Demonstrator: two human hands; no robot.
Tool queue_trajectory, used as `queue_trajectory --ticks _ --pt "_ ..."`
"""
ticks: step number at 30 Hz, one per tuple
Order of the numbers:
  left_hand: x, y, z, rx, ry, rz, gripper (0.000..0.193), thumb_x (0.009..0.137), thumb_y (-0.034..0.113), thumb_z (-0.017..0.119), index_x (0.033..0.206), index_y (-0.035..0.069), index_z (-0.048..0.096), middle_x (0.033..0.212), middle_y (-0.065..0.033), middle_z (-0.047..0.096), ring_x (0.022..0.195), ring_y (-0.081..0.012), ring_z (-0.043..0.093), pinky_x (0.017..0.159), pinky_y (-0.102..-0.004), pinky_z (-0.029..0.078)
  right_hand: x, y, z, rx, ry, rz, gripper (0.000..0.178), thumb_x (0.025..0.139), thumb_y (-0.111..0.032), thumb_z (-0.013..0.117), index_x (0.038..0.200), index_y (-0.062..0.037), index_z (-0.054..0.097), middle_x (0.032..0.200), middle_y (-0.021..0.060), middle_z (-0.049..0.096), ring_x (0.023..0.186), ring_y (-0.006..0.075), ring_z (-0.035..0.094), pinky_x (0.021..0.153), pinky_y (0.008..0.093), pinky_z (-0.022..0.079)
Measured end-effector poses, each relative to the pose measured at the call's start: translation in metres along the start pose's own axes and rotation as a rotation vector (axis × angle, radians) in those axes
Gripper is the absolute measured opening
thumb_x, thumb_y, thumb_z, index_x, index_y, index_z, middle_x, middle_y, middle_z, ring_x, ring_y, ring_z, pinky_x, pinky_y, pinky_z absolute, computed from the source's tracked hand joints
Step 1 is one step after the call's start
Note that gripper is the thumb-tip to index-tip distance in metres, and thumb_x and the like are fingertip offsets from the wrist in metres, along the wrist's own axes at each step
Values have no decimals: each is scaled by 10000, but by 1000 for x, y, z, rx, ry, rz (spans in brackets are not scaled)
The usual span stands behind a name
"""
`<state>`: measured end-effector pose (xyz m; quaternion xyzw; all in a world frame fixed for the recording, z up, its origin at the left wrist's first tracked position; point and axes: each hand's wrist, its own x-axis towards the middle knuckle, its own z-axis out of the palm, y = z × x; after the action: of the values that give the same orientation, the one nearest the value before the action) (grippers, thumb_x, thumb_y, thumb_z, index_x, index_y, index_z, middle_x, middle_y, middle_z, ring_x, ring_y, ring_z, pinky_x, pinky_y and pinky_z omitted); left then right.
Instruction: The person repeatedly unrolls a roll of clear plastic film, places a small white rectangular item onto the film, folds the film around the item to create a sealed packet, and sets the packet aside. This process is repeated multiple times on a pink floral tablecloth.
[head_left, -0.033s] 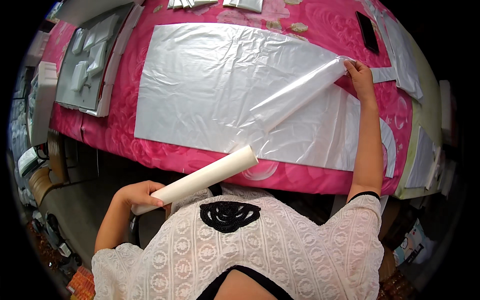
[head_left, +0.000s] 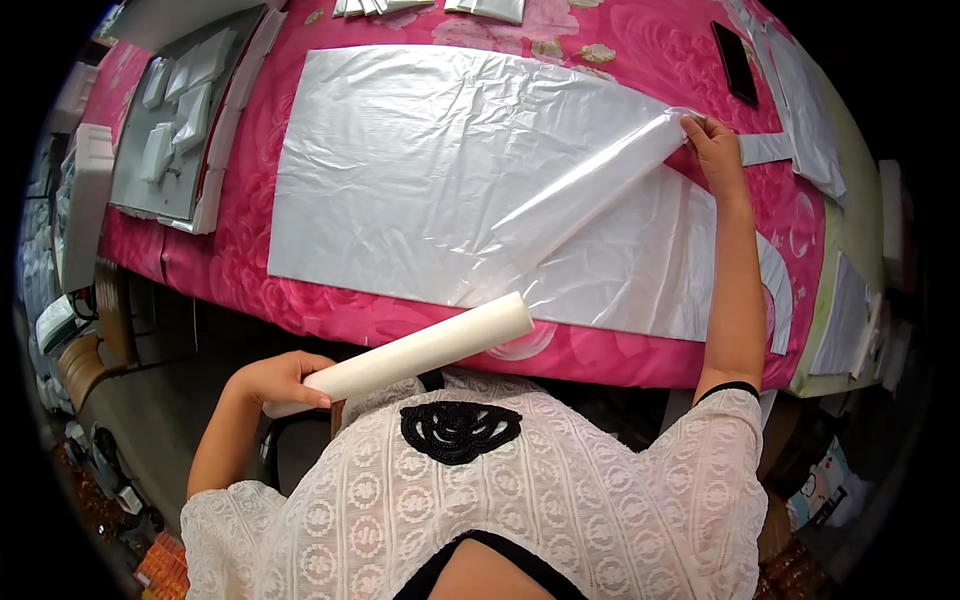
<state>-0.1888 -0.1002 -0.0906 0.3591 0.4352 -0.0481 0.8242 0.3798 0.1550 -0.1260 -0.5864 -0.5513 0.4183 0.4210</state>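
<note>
My left hand (head_left: 275, 382) is wrapped round the lower end of a cream-white tube (head_left: 425, 348), a smooth roll that slants up to the right, in front of the table's near edge. With closed fingers, my right hand (head_left: 715, 152) pinches the far right corner of a clear plastic film (head_left: 590, 185). This film is raised in a long shiny fold that runs down toward the tube's upper end. Under it a wide, silvery-white plastic sheet (head_left: 370, 170) lies flat and slightly wrinkled. Whether the film is joined to that sheet, I cannot tell.
A pink flowered cloth (head_left: 240, 280) covers the table. At the left stands a grey board (head_left: 150, 185) bearing several small white packets. A black phone (head_left: 735, 62) lies at the far right, near folded white plastic (head_left: 808, 120). White packets (head_left: 485, 8) sit at the far edge.
The tube and my left hand have shifted slightly right and up. My right hand has moved a little left with the pinched film.
</note>
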Motion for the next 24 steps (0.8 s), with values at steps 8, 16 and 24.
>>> queue_trajectory --ticks 8,16,24 --pt "88 153 20 1336 648 650 448 663 231 754 1056 92 590 947 -82 639 844 -276 622 715 -382 496 3 -42 104 -52 -284 -35 200 854 -230 654 876 -33 670 710 -41 573 647 41 483 598 196 394" --pt "144 136 38 1652 300 1150 637 766 365 651 1255 -1 469 1298 -130 473 1225 -271 431 1048 -417 323 19 -42 119 -190 -381 16 222 842 -242 655 854 -20 665 713 -32 579 642 55 478 601 224 408" --pt "148 107 53 1612 268 925 872 826 614 377 1341 -87 324 1449 -220 268 1381 -312 197 1137 -454 88 20 -68 108 -173 -300 269 362 825 -275 659 1058 -1 620 898 38 615 767 129 549 640 280 445"
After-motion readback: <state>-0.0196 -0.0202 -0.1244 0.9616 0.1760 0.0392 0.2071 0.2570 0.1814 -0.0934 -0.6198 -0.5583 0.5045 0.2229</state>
